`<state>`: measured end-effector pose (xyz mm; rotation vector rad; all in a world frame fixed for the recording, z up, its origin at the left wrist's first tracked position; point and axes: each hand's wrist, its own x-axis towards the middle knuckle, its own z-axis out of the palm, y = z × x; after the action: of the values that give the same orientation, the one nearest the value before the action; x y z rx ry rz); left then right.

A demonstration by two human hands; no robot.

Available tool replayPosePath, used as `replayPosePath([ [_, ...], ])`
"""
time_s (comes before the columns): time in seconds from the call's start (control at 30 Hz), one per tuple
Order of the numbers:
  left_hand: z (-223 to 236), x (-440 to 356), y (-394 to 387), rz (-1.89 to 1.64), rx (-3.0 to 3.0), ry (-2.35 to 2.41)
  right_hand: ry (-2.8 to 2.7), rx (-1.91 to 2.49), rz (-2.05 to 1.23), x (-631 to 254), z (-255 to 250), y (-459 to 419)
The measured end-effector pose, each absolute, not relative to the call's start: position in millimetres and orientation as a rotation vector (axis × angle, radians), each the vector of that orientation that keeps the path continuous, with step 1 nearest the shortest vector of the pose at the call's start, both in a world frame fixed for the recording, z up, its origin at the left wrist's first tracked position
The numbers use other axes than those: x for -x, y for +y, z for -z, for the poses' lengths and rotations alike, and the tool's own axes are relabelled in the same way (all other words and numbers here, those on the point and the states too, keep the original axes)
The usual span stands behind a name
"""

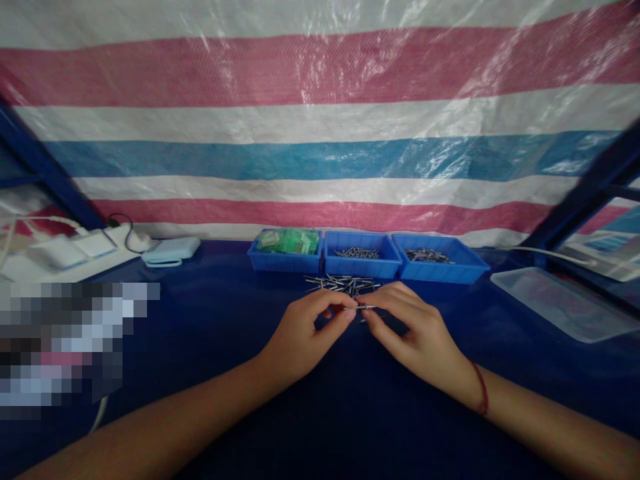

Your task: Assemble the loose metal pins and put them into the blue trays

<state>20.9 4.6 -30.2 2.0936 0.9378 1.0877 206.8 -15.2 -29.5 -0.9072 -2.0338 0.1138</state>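
Down in front, a smooth, dark-blue tabletop (310, 427), dimly lit between two bare forearms. Around the right wrist, a thin, dark-red cord bracelet (483, 389). Farther up, left hand (305, 327) and right hand (417, 333) turned inward, with fingertips close together. Pinched between left thumb and forefinger at one end, and between right thumb and forefinger at the other: one slim, straight, silvery metal pin (359, 307). Set crosswise, with long axis running left to right, roughly level, bridging the small gap between the hands; touched by both, with neither clearly nearer. Remaining fingers curled and partly hidden; cannot tell about anything tucked inside.

Just beyond the fingertips, a loose pile of slender, hard-looking metal pins (340, 285), some bright, some dark, crossed at mixed angles. Off to the right, a shallow, frosted, translucent plastic tray (550, 300) with rounded corners.

Behind the pile, three rectangular blue plastic bins in a row: left bin (285, 263) with green, crinkled plastic packets (300, 240); middle bin (361, 267) and right bin (440, 272) with heaped metal pieces, too small to tell apart. Far left, a glossy, pale-blue, rounded case (173, 250) and a white plastic power strip (107, 257). Farthest, a wrinkled, woven plastic sheet (320, 160) in red, white and blue stripes.
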Motion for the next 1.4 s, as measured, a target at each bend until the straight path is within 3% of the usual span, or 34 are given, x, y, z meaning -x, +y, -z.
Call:
replayPosePath([
  [0.4,31,-22,6,-0.973,-2.136,0.963,-2.035,0.8,0.007,-214,23,-12],
  [0.6,37,-22,7,-0.919,-2.264,0.972,-1.639,1.286,0.393,-276,15,33],
  [0.8,33,-22,2,-0.561,-2.712,0.83,-1.776,1.584,0.729,-301,18,48],
  [1.17,36,-24,4,-0.645,-2.717,0.905,-2.236,0.989,0.518,-246,26,15],
  [1.4,36,-23,8,-0.839,-2.422,1.071,-2.112,1.001,0.132,-227,27,3],
])
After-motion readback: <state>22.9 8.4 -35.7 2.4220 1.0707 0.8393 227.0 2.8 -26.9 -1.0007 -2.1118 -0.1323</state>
